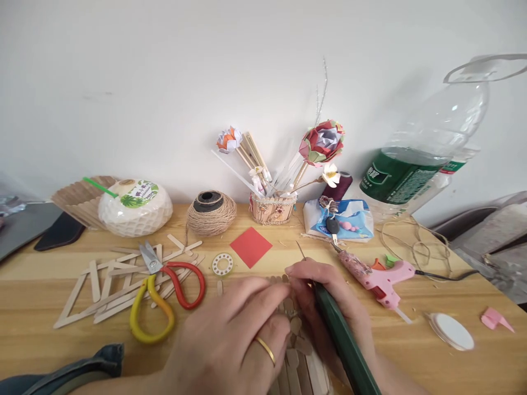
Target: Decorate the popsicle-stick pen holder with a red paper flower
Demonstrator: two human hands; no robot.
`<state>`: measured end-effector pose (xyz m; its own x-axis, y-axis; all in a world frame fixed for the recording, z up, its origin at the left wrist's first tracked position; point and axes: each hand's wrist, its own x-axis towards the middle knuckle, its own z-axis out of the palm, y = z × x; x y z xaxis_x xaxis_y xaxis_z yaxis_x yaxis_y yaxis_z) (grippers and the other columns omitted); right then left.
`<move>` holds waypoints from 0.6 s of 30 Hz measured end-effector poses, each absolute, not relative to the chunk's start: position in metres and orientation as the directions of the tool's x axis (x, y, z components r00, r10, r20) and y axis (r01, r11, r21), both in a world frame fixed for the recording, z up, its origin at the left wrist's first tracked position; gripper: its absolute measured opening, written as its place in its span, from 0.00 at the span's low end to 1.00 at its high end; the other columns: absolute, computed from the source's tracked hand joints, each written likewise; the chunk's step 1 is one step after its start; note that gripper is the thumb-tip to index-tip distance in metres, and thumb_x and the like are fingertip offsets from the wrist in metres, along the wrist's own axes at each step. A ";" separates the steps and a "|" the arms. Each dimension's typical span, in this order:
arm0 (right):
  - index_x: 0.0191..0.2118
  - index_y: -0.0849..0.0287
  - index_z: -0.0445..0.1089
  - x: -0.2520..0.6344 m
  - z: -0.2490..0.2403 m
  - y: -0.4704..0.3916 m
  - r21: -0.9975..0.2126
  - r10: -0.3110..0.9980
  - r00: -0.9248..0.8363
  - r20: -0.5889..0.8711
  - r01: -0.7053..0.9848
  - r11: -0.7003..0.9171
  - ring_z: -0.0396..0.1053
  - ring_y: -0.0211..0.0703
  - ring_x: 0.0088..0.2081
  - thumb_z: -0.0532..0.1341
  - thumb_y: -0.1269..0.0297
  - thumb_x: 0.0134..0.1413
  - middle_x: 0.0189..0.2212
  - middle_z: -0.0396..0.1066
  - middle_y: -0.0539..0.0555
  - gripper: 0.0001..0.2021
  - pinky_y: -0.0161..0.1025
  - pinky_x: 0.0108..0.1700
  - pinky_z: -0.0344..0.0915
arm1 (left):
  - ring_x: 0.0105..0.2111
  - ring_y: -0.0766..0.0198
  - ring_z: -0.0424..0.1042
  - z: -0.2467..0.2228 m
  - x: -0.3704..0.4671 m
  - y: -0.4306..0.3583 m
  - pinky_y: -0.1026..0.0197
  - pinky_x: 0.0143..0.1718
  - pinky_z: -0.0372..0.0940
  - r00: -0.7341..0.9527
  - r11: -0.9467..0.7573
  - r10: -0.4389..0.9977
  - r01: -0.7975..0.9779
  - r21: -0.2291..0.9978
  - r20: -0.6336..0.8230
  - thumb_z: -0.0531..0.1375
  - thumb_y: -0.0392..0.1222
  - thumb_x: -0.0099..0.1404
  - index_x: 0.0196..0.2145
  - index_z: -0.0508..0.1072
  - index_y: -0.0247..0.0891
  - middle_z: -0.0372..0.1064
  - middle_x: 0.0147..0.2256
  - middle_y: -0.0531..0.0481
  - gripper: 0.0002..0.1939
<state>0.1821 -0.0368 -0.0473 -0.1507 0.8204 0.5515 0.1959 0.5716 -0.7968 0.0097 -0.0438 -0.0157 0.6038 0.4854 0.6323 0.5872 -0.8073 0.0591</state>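
Note:
My right hand [333,307] is closed round a dark green pen-like tool [343,340], whose thin tip points up and away near the red paper. My left hand [234,334], with a gold ring on one finger, has its fingers bent over a piece made of wooden craft sticks [298,367]. The fingertips of both hands come close together at the far end of that piece. Part of the stick piece is hidden under my left hand.
Scissors [153,264] lie on loose craft sticks [94,280] at the left. Farther back stand a twine spool [211,216] and a decorated pot [272,209]. Red paper [251,247] lies mid-table; a pink glue gun [382,280] and large bottle [405,170] are at right.

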 end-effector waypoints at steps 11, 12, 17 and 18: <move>0.44 0.50 0.67 0.183 -0.043 -0.039 -0.796 0.815 -0.153 0.558 0.177 0.579 0.63 0.35 0.24 0.57 0.76 0.54 0.26 0.65 0.45 0.14 0.32 0.25 0.61 | 0.40 0.62 0.70 -0.011 0.015 -0.041 0.65 0.31 0.70 0.583 -0.786 0.516 0.613 0.076 0.628 0.54 0.31 0.63 0.29 0.70 0.39 0.72 0.37 0.51 0.08; 0.43 0.50 0.67 0.183 -0.043 -0.038 -0.795 0.815 -0.155 0.558 0.182 0.579 0.63 0.35 0.24 0.57 0.76 0.54 0.26 0.65 0.46 0.14 0.31 0.25 0.61 | 0.39 0.63 0.70 -0.012 0.016 -0.040 0.65 0.32 0.70 0.568 -0.790 0.504 0.608 0.081 0.651 0.54 0.30 0.62 0.29 0.70 0.38 0.72 0.35 0.52 0.08; 0.43 0.51 0.65 0.182 -0.044 -0.037 -0.775 0.806 -0.160 0.569 0.222 0.591 0.62 0.34 0.22 0.56 0.77 0.55 0.24 0.62 0.45 0.14 0.30 0.22 0.60 | 0.35 0.64 0.69 -0.012 0.022 -0.033 0.65 0.32 0.68 0.492 -0.819 0.512 0.528 0.226 0.704 0.54 0.27 0.57 0.24 0.67 0.37 0.67 0.30 0.51 0.09; 0.43 0.50 0.64 0.182 -0.044 -0.037 -0.771 0.805 -0.160 0.571 0.233 0.593 0.62 0.34 0.22 0.55 0.77 0.55 0.24 0.61 0.44 0.14 0.29 0.22 0.60 | 0.35 0.64 0.68 -0.011 0.022 -0.032 0.65 0.32 0.67 0.497 -0.824 0.522 0.505 0.259 0.693 0.54 0.26 0.57 0.24 0.67 0.37 0.67 0.30 0.51 0.09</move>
